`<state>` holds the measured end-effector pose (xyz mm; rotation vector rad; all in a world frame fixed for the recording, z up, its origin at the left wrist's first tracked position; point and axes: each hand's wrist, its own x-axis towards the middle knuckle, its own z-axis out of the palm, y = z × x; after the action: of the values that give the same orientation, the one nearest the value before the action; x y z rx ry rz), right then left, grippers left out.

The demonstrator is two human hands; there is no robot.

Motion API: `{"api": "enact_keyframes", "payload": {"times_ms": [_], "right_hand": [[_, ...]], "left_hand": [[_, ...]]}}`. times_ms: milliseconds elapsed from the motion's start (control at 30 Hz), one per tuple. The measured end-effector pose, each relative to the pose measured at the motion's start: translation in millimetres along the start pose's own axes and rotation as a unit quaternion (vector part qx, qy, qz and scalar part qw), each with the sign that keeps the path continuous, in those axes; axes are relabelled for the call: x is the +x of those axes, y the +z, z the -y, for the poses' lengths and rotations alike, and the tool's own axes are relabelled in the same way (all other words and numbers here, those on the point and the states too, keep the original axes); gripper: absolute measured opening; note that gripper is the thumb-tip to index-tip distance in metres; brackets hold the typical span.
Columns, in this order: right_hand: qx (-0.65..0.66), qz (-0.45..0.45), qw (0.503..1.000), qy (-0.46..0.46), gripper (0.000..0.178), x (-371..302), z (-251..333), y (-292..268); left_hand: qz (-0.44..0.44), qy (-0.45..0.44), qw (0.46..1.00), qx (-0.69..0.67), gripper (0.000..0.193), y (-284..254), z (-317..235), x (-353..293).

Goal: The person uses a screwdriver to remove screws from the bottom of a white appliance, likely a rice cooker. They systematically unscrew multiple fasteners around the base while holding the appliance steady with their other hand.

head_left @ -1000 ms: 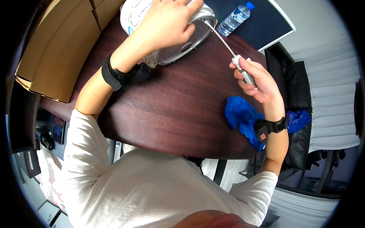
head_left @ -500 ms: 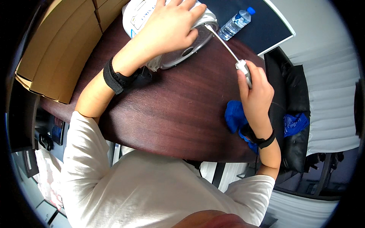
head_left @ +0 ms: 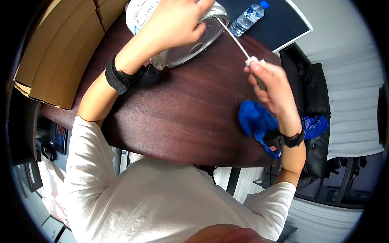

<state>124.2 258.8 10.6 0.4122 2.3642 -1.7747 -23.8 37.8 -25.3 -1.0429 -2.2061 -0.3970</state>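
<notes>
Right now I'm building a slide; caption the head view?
Left hand on white container; right hand holds screwdriver against it.

White short-sleeved shirt point(head_left: 162, 198), black wrist straps point(head_left: 115, 77)

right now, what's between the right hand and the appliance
The screwdriver, reaching from the right hand to the appliance, in the head view.
</notes>
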Motion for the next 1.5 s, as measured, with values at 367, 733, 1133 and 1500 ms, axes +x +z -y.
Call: {"api": "enact_keyframes", "payload": {"times_ms": [367,733,1133,1500], "right_hand": [[-0.287,-0.150,0.916,-0.236,0.026,6.9,-8.8,-8.0],[-0.321,-0.164,0.907,-0.218,0.025,-4.3,-4.0,8.2],[-0.344,-0.169,0.895,-0.229,0.025,-4.3,-8.5,6.3],[-0.351,-0.174,0.889,-0.236,0.023,-5.3,-7.0,7.7]], "left_hand": [[-0.045,0.014,0.996,0.070,0.056,11.8,2.3,-1.4],[-0.043,0.006,0.996,0.072,0.057,12.5,2.5,-2.9],[-0.053,0.010,0.996,0.071,0.057,11.8,2.4,-3.5],[0.008,-0.012,1.000,0.000,0.058,-3.5,-3.1,0.1]]}}
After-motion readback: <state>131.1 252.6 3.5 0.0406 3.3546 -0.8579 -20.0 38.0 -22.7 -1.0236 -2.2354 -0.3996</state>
